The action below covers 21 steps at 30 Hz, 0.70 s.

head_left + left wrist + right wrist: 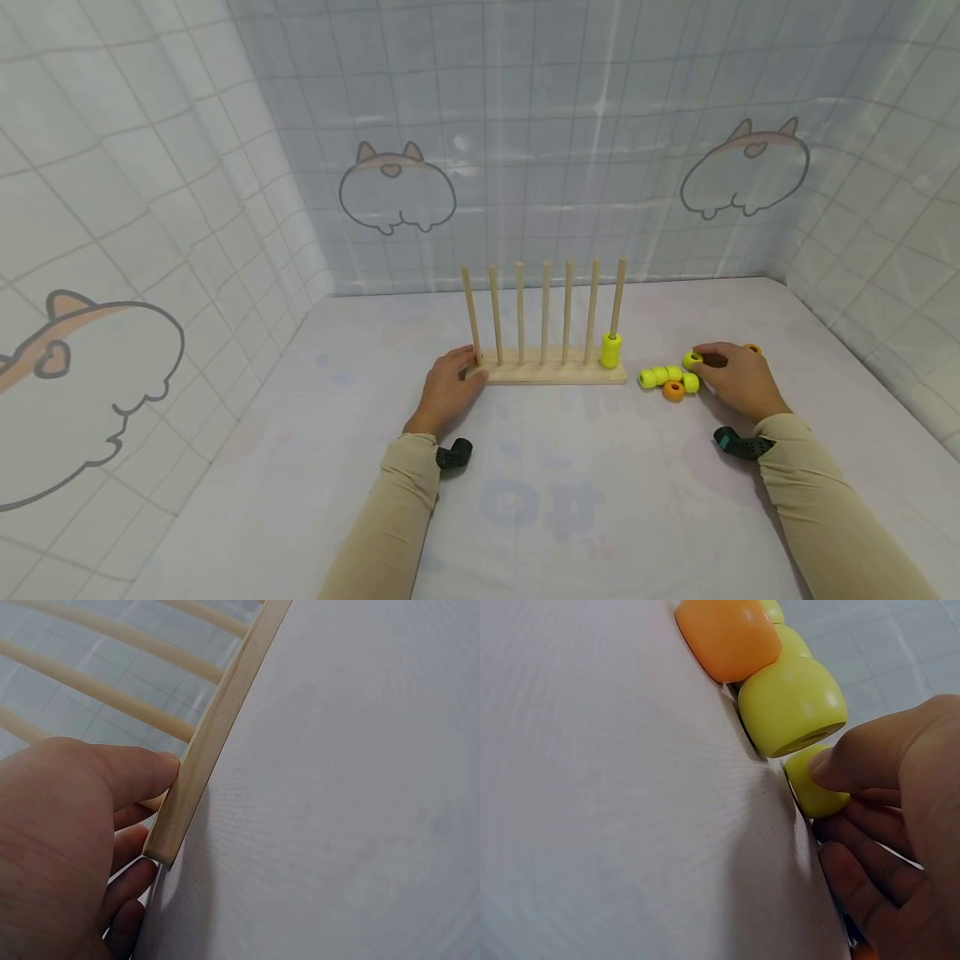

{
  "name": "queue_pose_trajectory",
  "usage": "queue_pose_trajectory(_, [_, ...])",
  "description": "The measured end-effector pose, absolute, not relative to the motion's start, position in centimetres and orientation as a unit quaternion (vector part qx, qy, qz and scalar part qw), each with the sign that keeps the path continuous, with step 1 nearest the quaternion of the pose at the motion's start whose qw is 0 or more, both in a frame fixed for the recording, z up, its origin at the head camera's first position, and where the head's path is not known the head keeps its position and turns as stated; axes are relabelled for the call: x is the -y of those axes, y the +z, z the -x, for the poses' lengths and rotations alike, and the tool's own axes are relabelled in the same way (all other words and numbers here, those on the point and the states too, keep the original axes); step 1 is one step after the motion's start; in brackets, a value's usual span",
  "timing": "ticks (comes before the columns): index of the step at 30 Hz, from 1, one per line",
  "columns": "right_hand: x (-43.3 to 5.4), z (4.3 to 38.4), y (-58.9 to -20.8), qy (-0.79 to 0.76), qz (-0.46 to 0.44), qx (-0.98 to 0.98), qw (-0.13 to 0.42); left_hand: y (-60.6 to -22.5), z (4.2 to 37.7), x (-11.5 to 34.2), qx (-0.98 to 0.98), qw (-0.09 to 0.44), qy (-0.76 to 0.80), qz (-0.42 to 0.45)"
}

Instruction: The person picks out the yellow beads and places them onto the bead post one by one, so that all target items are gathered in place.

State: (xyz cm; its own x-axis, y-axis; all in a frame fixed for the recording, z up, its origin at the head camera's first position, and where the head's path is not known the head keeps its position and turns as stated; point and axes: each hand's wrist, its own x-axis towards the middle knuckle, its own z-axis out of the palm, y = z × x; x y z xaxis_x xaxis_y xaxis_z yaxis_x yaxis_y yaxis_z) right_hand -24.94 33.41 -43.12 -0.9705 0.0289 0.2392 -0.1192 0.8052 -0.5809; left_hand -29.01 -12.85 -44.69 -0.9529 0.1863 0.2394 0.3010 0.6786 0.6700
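A wooden peg rack with several upright dowels stands on the table. Yellow beads are stacked on its rightmost dowel. My left hand grips the rack's left end; in the left wrist view the thumb presses the front edge of the wooden base, fingers behind it. On the right, my right hand pinches a yellow bead low at the tabletop. Just left of that hand lie more yellow beads in a row, with an orange bead in front.
Another orange bead lies behind the right hand, partly hidden. A pale cloth covers the table. Tile-patterned curtain walls enclose it at the back and sides.
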Motion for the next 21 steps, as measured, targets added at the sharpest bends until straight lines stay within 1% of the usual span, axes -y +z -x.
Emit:
queue_pose_trajectory(9, [-33.2,24.6,-42.6,0.326,-0.008,0.938,0.121,-44.4,28.8,12.8,0.915,0.072,-0.376,0.130])
queue_pose_trajectory(21, [-33.0,24.3,-41.8,0.390,0.028,0.914,0.105,-44.4,28.8,12.8,0.914,0.078,-0.375,0.136])
